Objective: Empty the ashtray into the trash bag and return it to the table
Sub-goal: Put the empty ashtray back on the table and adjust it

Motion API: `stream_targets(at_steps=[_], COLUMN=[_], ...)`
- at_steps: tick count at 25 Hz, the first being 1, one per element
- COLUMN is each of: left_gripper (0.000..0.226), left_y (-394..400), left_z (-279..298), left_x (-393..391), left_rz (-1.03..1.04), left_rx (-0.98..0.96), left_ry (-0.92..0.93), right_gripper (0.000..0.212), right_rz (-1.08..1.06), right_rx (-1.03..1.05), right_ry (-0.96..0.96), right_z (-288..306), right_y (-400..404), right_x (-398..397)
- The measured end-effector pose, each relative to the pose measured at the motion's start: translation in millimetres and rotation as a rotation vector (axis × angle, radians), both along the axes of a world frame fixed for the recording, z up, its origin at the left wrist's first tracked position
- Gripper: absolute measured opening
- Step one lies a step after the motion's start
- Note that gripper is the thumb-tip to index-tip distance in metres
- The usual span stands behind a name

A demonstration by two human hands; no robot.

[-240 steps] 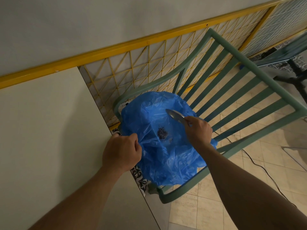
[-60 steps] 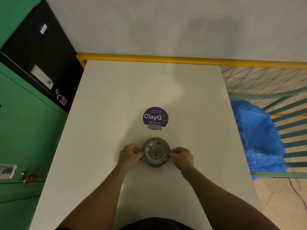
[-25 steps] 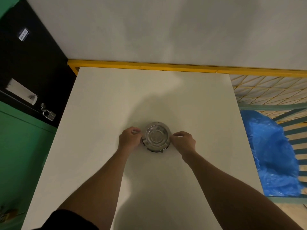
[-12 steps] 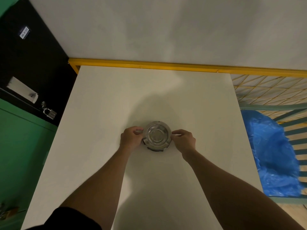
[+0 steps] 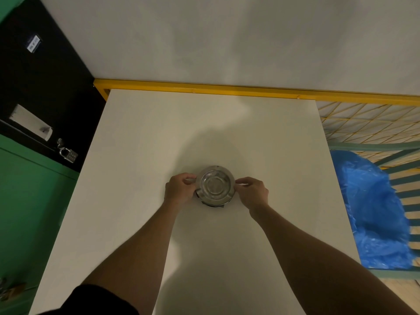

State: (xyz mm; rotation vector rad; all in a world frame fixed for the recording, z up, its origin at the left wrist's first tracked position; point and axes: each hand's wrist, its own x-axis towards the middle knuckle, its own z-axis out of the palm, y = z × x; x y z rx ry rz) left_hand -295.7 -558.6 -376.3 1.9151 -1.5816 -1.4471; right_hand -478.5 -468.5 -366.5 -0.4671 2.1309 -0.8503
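The left hand (image 5: 179,192) pinches the left rim of the round steel ashtray (image 5: 214,185), which sits mouth-up mid-table (image 5: 141,137), no long axis; the right hand (image 5: 253,193) pinches its right rim. The blue trash bag (image 5: 372,212) lies beyond the table's right edge. No legible writing.

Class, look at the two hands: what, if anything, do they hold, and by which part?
Both hold the metal ashtray on the table by its rim: left hand on its left edge, right hand on its right edge.
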Motion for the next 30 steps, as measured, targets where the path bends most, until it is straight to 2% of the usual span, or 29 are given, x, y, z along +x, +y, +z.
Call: stream_targets(at_steps=[7,13,15,18,22,24,26,30], left_gripper=[0.023,0.019,0.021,0.027,0.04,0.051,0.059,0.064], left_y=[-1,-1,1,8,13,16,20,18], left_z=[-4,-4,-4,-3,-6,-10,-14,-14], left_x=[0,0,1,4,15,22,27,27], left_rz=[0.002,0.028,-0.016,-0.164,-0.512,-0.624,-0.663,-0.712], left_rx=[0.013,0.019,-0.032,-0.231,-0.428,-0.437,-0.412,-0.378], left_ry=[0.015,-0.002,-0.064,-0.195,-0.484,-0.601,-0.624,-0.632], right_gripper=[0.018,0.007,0.014,0.024,0.045,0.061,0.073,0.082], right_rz=[0.008,0.005,0.036,0.149,0.446,0.584,0.667,0.745], right_rx=[0.001,0.002,0.0,0.002,0.087,0.146,0.18,0.221], right_ry=[0.008,0.003,0.005,0.079,0.341,0.462,0.516,0.545], right_z=[0,-1,-1,-4,-5,-5,-6,-8], right_y=[0,2,3,7,16,22,28,34], right_x=[0,-1,-2,0,2,2,5,7])
